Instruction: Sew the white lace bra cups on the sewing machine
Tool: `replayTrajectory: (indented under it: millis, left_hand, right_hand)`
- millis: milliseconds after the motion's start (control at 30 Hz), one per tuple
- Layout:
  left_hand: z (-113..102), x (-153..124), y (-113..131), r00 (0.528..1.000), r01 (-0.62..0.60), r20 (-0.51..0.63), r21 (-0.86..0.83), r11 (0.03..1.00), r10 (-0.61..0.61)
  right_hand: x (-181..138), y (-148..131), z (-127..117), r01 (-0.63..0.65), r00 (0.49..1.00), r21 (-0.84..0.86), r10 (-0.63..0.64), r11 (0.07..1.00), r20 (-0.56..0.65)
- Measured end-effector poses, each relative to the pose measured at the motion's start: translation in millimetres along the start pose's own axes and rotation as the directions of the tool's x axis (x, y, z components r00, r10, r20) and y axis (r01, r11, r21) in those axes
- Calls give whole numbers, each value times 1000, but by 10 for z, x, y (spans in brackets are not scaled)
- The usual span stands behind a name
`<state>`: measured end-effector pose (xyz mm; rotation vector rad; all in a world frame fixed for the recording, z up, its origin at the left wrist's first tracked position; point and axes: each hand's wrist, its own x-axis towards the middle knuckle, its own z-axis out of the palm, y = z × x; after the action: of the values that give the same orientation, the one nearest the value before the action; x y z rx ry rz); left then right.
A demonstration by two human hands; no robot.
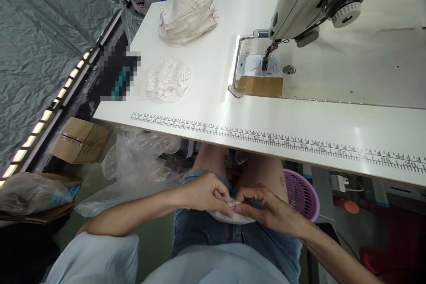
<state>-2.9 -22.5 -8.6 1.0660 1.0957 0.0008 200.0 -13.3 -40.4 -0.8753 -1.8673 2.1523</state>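
Both my hands are down in my lap, below the table's front edge, pinching one small white fabric piece (233, 217) between them. My left hand (206, 193) grips its left side with curled fingers. My right hand (261, 206) grips its right side, fingertips meeting the left hand's. The piece rests on my denim shorts and is mostly hidden by the fingers.
A white sewing table (206, 111) with a printed ruler (276, 140) along its front edge carries a sewing machine (319, 0), a stack of cream fabric cups (188, 6) and a pile of white lace pieces (168, 80). A purple basket (301, 193), plastic bags (133, 164) and a cardboard box (81, 140) sit below.
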Motion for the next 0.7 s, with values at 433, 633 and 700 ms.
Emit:
replayTrajectory:
  millis: [433, 633, 700]
  left_hand:
    - [37, 67, 79, 999, -1, -37, -76, 997, -2]
    - [-3, 146, 139, 996, 88, 5, -237, 967, -90]
    - [-20, 168, 158, 991, 130, 34, -243, 961, -126]
  right_hand:
    - [-48, -65, -61, -53, 997, -136, 45, 989, -60]
    - [-92, -28, -84, -26, 996, -169, 11, 985, -90]
    - [-100, -31, -93, -16, 995, -170, -1, 985, -95]
